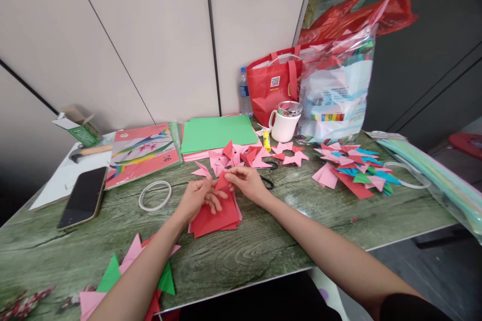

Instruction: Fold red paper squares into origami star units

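Between my two hands is a small folded piece of red paper (221, 182). The fingertips of my right hand (243, 180) pinch its upper right side. My left hand (201, 198) has thumb and forefinger on its left edge, with the other fingers loosely curled below. Under the hands lies a stack of red and pink paper squares (216, 220), slightly fanned. Just behind them are folded pink and red paper pieces (241, 154), joined in part. A black-handled pair of scissors (268, 182) lies by my right wrist, partly covered.
Colored paper stars (354, 163) lie at right, near plastic-wrapped strips (433, 175). A white mug (285, 123), glue stick (266, 141), bottle (245, 93) and bags (273, 85) stand behind. Leftward are a white ring (155, 195), phone (83, 198), hammer (90, 151) and paper pack (143, 153).
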A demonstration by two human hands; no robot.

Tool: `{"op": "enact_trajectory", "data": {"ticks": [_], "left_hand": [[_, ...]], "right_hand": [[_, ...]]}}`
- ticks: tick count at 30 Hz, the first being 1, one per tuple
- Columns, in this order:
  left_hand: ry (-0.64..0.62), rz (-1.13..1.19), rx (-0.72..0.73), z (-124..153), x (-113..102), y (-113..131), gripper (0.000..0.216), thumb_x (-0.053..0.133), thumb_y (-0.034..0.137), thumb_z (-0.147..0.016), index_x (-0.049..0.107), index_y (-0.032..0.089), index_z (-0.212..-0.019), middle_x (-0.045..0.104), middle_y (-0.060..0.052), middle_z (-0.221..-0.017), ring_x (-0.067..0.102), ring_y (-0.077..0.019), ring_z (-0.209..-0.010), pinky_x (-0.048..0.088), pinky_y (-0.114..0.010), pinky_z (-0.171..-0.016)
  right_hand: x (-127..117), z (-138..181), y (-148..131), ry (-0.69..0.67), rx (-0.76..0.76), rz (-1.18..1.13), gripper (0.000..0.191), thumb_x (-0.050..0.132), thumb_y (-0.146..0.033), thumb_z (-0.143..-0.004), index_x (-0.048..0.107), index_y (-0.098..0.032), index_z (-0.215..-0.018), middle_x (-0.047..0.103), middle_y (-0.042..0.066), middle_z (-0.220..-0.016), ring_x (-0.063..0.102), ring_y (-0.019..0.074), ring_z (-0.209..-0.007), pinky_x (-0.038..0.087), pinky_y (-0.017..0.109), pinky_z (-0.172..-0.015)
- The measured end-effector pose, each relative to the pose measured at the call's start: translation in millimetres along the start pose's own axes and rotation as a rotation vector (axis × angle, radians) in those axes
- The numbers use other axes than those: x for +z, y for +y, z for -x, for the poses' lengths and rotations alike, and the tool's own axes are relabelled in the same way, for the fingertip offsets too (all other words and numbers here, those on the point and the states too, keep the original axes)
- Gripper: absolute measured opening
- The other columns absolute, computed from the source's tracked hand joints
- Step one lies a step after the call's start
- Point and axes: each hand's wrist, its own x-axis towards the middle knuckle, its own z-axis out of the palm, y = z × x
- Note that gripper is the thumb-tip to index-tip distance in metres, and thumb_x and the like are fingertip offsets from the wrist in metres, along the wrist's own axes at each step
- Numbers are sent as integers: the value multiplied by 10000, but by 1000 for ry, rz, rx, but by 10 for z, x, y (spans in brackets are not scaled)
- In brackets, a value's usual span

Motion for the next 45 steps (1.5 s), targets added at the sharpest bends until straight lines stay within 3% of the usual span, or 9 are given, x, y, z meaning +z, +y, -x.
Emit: {"op": "enact_trajectory", "data": {"ticks": [7,14,22,27,34,40,45], "left_hand": [[-83,-38,-9,18,23,22,347,664,391,-699,645,71,-830,712,-151,-822,669,-186,-583,539,-277,-526],[-69,-120,5,10,19,5,334,643,392,-714,652,75,-820,714,-134,-784,681,-204,-634,554,-291,-558],[-62,-240,66,35,78,21,357,603,459,-717,590,104,-678,676,-68,-574,610,-136,-420,457,-202,-378],[-113,-248,76,62,68,46,370,577,475,-731,565,118,-634,633,-40,-479,590,-128,-398,465,-217,-421],[-72,-378,85,73,61,70,321,541,402,-766,522,139,-583,589,-4,-436,538,-100,-341,390,-183,-366],[-52,-523,139,81,61,-11,287,507,277,-768,439,161,-515,526,36,-406,424,-49,-290,306,-155,-345],[-62,-559,175,67,55,-38,277,493,301,-794,491,153,-560,525,36,-426,391,-45,-301,290,-159,-353]], "right_hand": [[-21,-1,-17,-30,-3,72,262,626,-435,-701,601,-176,-724,572,-14,-633,506,102,-455,440,242,-457],[-3,32,-61,-94,-108,172,227,584,-391,-746,590,-164,-730,561,-11,-669,511,115,-575,433,237,-546],[8,60,-45,-85,-149,235,193,605,-347,-741,594,-161,-692,577,-6,-637,509,131,-588,411,252,-573],[25,95,-39,-58,-215,295,177,604,-339,-748,610,-173,-686,609,11,-664,532,145,-622,420,262,-591],[25,66,-18,-124,-80,159,241,629,-405,-710,623,-165,-703,580,-6,-607,481,118,-508,384,240,-485],[69,100,11,-76,-165,367,244,559,-344,-786,577,-163,-623,560,-7,-586,468,117,-544,359,236,-524],[75,127,-1,-36,-319,520,225,578,-334,-791,590,-178,-629,582,10,-620,500,136,-592,381,254,-576]]}}
